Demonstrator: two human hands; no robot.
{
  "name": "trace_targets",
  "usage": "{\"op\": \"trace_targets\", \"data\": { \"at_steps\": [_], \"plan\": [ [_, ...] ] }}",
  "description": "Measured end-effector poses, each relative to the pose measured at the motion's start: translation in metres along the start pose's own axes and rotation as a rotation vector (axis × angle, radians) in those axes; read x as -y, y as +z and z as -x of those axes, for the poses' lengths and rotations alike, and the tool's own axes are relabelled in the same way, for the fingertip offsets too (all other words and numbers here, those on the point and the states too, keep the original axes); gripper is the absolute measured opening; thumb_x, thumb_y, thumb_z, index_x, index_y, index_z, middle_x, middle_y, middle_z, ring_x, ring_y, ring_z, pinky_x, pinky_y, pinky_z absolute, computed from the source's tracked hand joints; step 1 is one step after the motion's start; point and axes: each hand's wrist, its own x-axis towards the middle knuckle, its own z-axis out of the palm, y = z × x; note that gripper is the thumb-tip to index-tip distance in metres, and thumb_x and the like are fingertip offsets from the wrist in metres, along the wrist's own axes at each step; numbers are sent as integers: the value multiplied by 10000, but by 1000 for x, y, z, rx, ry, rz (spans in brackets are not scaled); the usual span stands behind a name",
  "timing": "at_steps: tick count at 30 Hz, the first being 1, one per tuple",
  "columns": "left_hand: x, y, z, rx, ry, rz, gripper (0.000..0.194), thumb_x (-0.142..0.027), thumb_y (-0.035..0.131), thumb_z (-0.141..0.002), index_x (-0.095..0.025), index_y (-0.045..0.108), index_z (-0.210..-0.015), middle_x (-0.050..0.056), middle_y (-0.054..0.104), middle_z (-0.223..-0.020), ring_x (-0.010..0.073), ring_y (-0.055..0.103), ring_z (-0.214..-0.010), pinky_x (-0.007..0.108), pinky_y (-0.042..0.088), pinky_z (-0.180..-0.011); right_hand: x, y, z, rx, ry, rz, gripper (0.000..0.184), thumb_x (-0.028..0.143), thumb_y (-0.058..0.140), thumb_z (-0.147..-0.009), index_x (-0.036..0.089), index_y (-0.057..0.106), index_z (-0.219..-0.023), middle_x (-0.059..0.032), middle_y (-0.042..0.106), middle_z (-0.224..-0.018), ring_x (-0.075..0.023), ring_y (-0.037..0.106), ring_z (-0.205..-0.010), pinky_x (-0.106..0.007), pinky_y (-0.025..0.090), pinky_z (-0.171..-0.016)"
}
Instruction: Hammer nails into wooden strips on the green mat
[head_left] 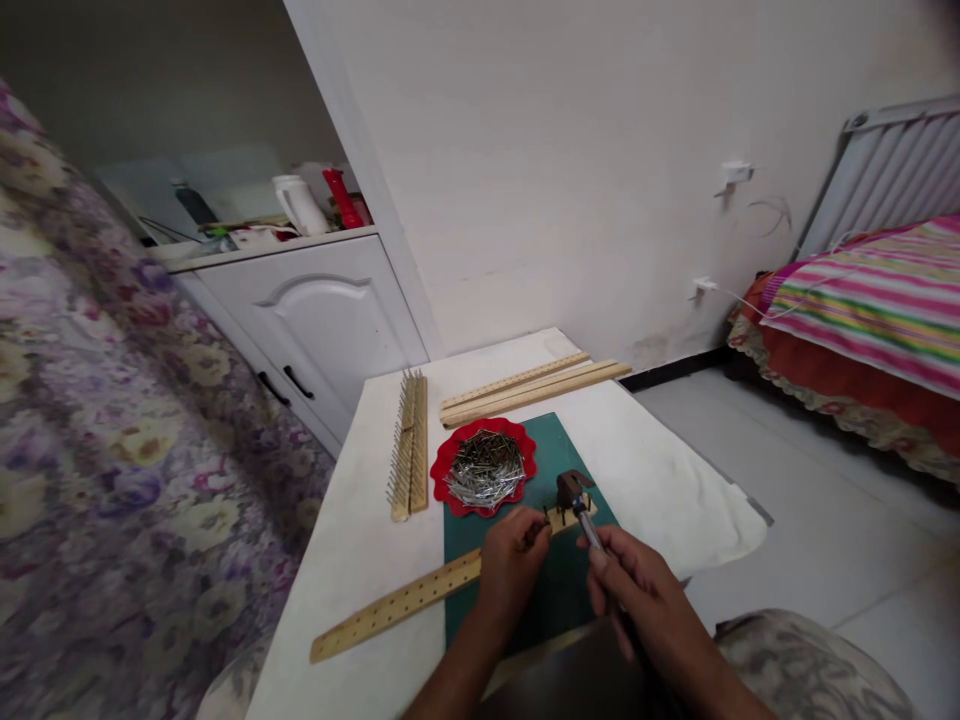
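A claw hammer (574,492) is gripped by its handle in my right hand (637,580), its dark head over the right end of a wooden strip with rows of holes (397,603). My left hand (514,560) rests at that strip with thumb and fingers pinched around a dark nail (547,516), of which only a little shows. Several dark nails stand in the strip near the hammer head. Beneath part of the strip lies a green mat (551,450). Just beyond my left hand, on the mat's far left, a red scalloped plate (442,490) holds many loose nails (486,470).
Wooden strips studded with upright nails (409,450) lie at the table's left. More wooden strips (536,390) lie at the back. The table (360,540) has a pale cover. A floral curtain (150,480) hangs on the left; a bed (870,300) stands on the right.
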Motion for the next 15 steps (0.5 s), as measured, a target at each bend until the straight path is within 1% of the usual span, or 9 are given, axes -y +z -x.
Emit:
{"op": "trace_targets", "data": {
  "at_steps": [2,5,10,15],
  "plan": [
    [2,2,0,3,5,0,128,-175,505,-776,-176,603,-692,-9,570,-665,115,497,-615,206,335,-575,-2,1,0,41,11,-13,259,443,406,-910,199,483,-951,86,550,-537,-37,354,-259,-165,183,-292],
    [4,3,0,-2,10,-9,140,-175,506,-767,-173,579,-647,-14,557,-637,109,484,-595,201,320,-557,-6,3,1,79,15,4,239,425,400,-920,204,477,-963,87,557,-543,-36,361,-266,-160,185,-296],
    [1,1,0,-13,3,-31,153,-135,499,-731,-167,527,-585,-26,518,-593,93,450,-558,195,278,-520,-6,5,2,77,28,89,229,421,396,-926,211,486,-938,91,542,-537,-37,351,-275,-155,209,-296],
    [0,1,0,-6,8,-22,131,-146,498,-745,-169,555,-629,-23,528,-616,95,458,-565,197,286,-529,-4,4,2,79,16,65,226,431,388,-926,220,467,-952,99,528,-522,-40,349,-275,-155,214,-297]
  ]
}}
